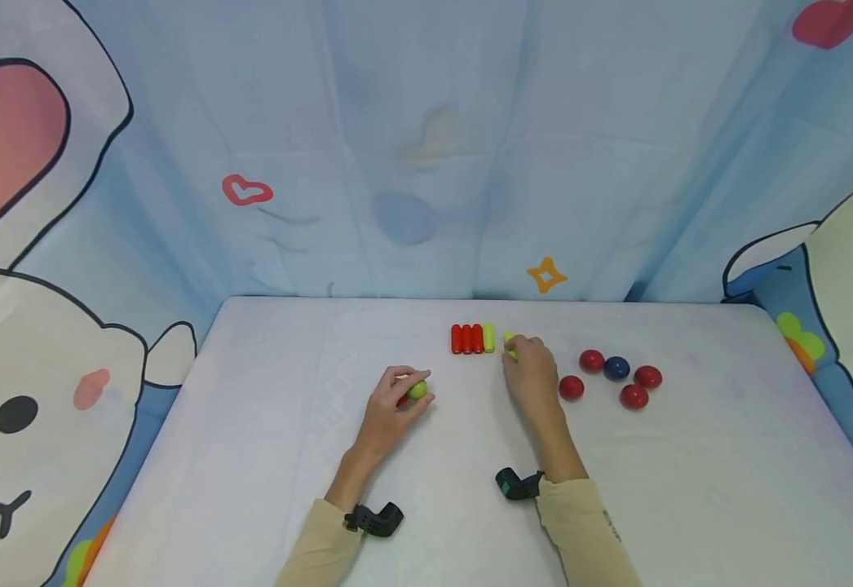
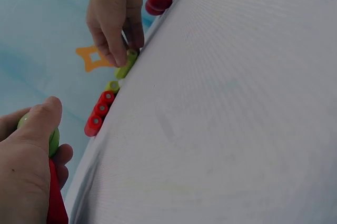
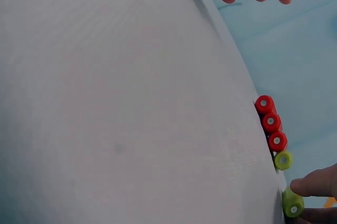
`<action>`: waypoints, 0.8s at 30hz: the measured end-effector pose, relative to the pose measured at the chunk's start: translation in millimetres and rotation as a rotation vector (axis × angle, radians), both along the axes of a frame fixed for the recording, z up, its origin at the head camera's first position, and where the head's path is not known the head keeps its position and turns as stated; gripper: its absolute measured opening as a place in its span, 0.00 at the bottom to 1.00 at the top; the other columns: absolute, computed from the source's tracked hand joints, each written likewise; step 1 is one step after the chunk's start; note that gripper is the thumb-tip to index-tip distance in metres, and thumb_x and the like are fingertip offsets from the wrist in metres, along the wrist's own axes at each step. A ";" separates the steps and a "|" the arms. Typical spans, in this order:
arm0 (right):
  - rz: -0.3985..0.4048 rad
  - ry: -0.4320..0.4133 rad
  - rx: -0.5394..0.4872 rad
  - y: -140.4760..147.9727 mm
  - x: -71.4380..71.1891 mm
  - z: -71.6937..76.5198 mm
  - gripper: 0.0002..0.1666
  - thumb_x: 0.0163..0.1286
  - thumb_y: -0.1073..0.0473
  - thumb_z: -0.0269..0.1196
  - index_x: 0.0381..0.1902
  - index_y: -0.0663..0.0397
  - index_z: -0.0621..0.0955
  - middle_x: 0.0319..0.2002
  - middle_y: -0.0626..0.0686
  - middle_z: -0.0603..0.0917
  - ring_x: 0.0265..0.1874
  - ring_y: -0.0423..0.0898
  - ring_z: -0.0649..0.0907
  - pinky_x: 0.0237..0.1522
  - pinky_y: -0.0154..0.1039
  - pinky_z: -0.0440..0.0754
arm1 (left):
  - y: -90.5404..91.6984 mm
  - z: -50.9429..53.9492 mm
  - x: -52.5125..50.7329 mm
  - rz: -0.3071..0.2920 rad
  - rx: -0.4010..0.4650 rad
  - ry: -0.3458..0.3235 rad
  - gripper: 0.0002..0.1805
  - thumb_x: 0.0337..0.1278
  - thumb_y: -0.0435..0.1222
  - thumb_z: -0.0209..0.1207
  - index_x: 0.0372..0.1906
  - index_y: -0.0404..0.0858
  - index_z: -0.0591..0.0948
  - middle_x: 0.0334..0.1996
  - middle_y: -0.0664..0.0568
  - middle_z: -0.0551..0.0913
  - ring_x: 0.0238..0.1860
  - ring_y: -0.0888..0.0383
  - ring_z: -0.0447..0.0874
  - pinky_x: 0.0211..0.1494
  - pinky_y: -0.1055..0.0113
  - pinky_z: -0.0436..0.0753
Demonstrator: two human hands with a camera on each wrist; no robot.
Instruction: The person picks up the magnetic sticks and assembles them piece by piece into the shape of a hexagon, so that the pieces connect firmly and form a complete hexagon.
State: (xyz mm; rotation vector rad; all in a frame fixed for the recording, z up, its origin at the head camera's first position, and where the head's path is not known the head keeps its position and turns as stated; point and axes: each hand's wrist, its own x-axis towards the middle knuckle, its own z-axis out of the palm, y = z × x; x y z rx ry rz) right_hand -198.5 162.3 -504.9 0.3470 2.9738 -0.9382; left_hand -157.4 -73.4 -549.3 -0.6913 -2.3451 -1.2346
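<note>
Curled around a green ball (image 1: 417, 390) and a red piece (image 1: 402, 400), the left hand (image 1: 386, 413) is held over the left-middle of the table. The right hand (image 1: 532, 373) pinches a yellow-green stick (image 2: 126, 65) at the back of the table. Just left of it, three red sticks (image 1: 466, 339) and one yellow-green stick (image 1: 488, 338) lie side by side in a row. In the right wrist view a gap separates the pinched stick (image 3: 293, 203) from the row's yellow-green one (image 3: 283, 160).
To the right of the right hand lie several red balls (image 1: 634, 397) and one dark blue ball (image 1: 616, 368). A blue patterned curtain (image 1: 412, 163) hangs behind the back edge of the white table (image 1: 691, 489).
</note>
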 end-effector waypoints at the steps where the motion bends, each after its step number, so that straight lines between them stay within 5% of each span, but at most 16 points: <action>1: -0.010 0.002 0.015 1.1 0.8 0.4 0.15 0.69 0.59 0.61 0.51 0.60 0.79 0.48 0.62 0.79 0.48 0.58 0.78 0.54 0.50 0.80 | 0.4 0.3 0.0 0.003 -0.002 -0.002 0.22 0.51 0.35 0.69 0.53 0.37 0.82 0.47 0.46 0.78 0.44 0.55 0.80 0.48 0.65 0.84; 5: -0.050 -0.003 0.048 5.3 2.8 1.8 0.09 0.68 0.61 0.62 0.43 0.60 0.78 0.40 0.61 0.78 0.39 0.55 0.77 0.45 0.47 0.79 | 1.2 2.1 -0.4 0.009 -0.011 0.003 0.25 0.51 0.36 0.69 0.55 0.34 0.79 0.47 0.46 0.81 0.46 0.55 0.80 0.50 0.66 0.83; 11: -0.054 0.006 -0.007 9.3 7.5 5.6 0.14 0.69 0.60 0.59 0.50 0.60 0.75 0.45 0.61 0.79 0.41 0.56 0.78 0.46 0.50 0.79 | 0.3 3.6 1.8 0.004 -0.008 -0.010 0.23 0.52 0.37 0.68 0.54 0.33 0.79 0.48 0.46 0.83 0.46 0.55 0.82 0.49 0.65 0.84; 17: 0.063 0.057 -0.308 6.6 11.6 14.0 0.20 0.69 0.56 0.60 0.56 0.56 0.75 0.52 0.60 0.80 0.46 0.55 0.81 0.51 0.48 0.82 | 0.0 5.7 3.3 0.037 -0.032 -0.002 0.23 0.54 0.37 0.66 0.56 0.36 0.79 0.49 0.46 0.83 0.46 0.55 0.83 0.48 0.64 0.84; 24: 0.184 -0.100 -0.701 -10.0 13.8 13.2 0.21 0.71 0.54 0.59 0.57 0.57 0.79 0.48 0.59 0.82 0.44 0.52 0.82 0.49 0.33 0.82 | -0.3 5.9 1.6 0.138 -0.069 0.024 0.22 0.60 0.39 0.62 0.58 0.38 0.77 0.52 0.46 0.83 0.49 0.53 0.83 0.51 0.58 0.82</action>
